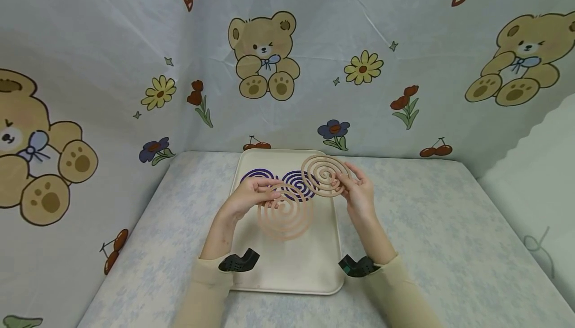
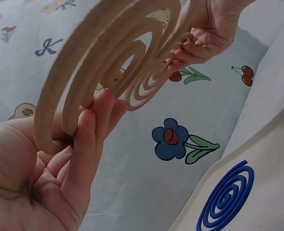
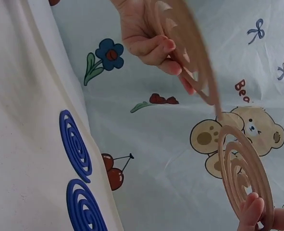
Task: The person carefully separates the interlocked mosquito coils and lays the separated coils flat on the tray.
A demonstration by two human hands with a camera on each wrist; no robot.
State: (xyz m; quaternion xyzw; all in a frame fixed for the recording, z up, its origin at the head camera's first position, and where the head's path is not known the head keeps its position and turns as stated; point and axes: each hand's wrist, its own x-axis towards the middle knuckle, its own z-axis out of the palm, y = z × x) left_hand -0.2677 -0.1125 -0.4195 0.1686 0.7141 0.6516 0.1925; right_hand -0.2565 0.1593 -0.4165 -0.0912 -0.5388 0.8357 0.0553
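Observation:
My left hand (image 1: 244, 197) pinches a tan mosquito coil (image 1: 285, 207) by its upper left part, thumb and fingers on its rings. Another tan mosquito coil (image 1: 324, 174) is gripped by my right hand (image 1: 361, 195), at its right side. Both are flat spirals, held up above the tray (image 1: 287, 273); in the left wrist view, the near coil (image 2: 74, 62) tilts steeply and partly overlaps the other. Beneath them lie two blue mosquito coils on the tray, one on the right (image 1: 300, 187) and one on the left (image 1: 258, 172), each partly hidden by hands or tan coils.
The cream tray has a raised rim and sits on a pale blue mottled table (image 1: 431, 248). A white curtain (image 1: 314, 28) printed with bears and flowers hangs behind the table and along its left side. Black mounts (image 1: 240, 260) sit on both wrists.

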